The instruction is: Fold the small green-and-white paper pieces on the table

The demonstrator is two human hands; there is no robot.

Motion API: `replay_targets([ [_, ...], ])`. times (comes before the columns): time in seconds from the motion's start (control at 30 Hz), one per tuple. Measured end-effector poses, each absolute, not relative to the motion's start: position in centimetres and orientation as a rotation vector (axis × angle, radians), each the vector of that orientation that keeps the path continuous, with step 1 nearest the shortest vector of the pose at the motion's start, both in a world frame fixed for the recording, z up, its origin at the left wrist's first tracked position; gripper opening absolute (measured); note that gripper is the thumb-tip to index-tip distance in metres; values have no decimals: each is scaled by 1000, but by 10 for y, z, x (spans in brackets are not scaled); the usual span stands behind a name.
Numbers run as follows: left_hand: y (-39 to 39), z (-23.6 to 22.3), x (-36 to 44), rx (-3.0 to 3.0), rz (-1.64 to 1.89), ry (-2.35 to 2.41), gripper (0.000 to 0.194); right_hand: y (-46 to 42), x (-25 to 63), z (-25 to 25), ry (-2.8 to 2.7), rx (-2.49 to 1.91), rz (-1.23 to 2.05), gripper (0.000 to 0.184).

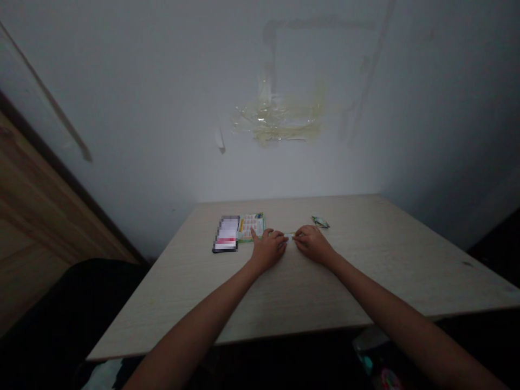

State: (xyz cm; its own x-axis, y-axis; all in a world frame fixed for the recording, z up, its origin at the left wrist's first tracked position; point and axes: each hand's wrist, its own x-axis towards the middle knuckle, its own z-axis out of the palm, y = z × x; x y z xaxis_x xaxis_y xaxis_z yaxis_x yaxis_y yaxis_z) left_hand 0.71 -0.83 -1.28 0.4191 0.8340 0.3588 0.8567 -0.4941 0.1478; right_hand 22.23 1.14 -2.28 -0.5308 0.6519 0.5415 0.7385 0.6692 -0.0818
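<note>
Both my hands rest on a pale wooden table (365,281), close together near its middle. My left hand (268,248) has its fingers curled, and its fingertips pinch one end of a small pale strip (289,235). My right hand (312,244) is curled too and pinches the strip's other end. The strip is too small to name. Just left of my left hand lies a green and orange printed sheet (252,225), and beside that a phone (226,234) with a lit screen.
A small green wrapper (320,221) lies on the table behind my right hand. The table stands against a white wall with a patch of old yellowed tape (280,119). A wooden panel (36,216) stands to the left. Dark floor lies below the table's front edge.
</note>
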Motion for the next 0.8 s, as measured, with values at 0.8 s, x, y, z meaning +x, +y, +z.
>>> replay_targets([
  [0.8,-7,-12,1,-2666,-570,-1567,32,-3,219,-19,-2371,-1084,-180,21],
])
